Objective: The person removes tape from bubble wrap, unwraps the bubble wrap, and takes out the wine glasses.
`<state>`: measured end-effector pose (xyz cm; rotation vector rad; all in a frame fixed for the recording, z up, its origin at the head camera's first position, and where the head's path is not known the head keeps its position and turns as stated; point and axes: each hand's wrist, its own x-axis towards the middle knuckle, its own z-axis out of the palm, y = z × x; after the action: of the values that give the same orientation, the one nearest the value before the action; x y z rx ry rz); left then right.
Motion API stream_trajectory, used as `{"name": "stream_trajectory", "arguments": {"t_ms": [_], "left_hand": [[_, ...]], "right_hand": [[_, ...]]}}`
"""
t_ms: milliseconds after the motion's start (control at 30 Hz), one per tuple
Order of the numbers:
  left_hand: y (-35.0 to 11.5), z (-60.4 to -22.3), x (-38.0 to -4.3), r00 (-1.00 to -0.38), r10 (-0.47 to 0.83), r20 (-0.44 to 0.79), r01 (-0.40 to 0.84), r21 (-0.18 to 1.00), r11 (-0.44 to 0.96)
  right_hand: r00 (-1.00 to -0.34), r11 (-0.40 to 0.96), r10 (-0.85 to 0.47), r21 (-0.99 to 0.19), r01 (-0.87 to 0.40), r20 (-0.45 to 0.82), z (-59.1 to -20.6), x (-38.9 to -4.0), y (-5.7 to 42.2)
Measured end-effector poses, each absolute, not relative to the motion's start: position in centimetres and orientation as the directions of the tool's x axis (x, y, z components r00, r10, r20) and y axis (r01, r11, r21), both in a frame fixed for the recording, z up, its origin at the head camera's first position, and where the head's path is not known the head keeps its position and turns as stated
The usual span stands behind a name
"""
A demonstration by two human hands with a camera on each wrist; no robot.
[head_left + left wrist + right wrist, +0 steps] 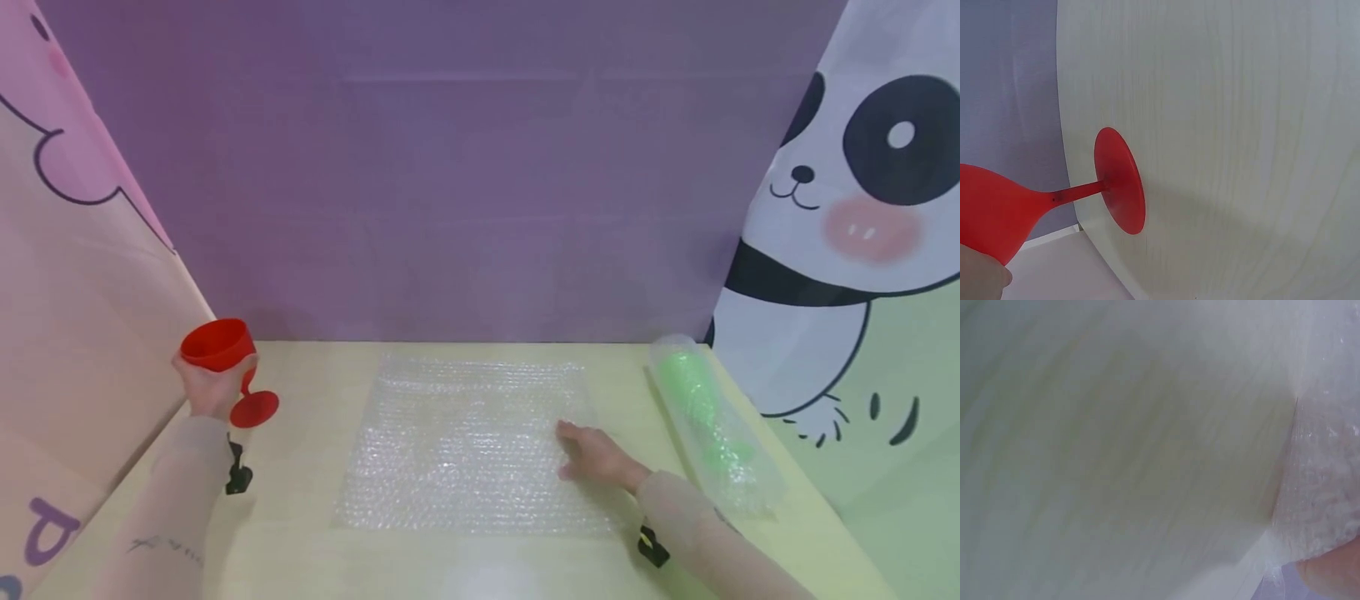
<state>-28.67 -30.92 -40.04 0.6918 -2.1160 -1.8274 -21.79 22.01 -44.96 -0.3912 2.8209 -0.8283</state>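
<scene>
A red goblet [255,408] with a thin stem and a round flat foot is tilted at the left end of the table. My left hand [212,387] grips it round the bowl. In the left wrist view, the goblet's foot [1121,181] shows beside the table surface. On the table lies a clear bubble wrap sheet [465,450], spread out. My right hand [596,457] is at its right edge, thumb and forefinger apart. In the right wrist view, a fingertip [1335,572] touches the bubble wrap [1325,462]; the other fingers are mostly hidden.
A clear bubble wrap bundle [705,425] with something green inside lies along the table's right side. Behind the table [300,467] stands a purple backdrop [457,192]. Printed panels flank it, one with a panda [802,325] on the right.
</scene>
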Motion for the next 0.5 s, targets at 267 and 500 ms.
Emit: {"name": "stream_trajectory", "arguments": {"t_ms": [267, 500], "left_hand": [[-31.1, -40.28, -28.7, -0.857, -0.499, -0.124, -0.201, 0.974, 0.105], [-31.23, -40.49, -28.92, -0.854, -0.507, -0.119, -0.209, 0.97, 0.124]], "right_hand": [[-0.95, 0.807, -0.296, -0.559, -0.191, -0.103, -44.94, -21.83, 22.06], [-0.949, 0.809, -0.298, -0.556, -0.191, -0.107, -45.0, -21.87, 21.99]]}}
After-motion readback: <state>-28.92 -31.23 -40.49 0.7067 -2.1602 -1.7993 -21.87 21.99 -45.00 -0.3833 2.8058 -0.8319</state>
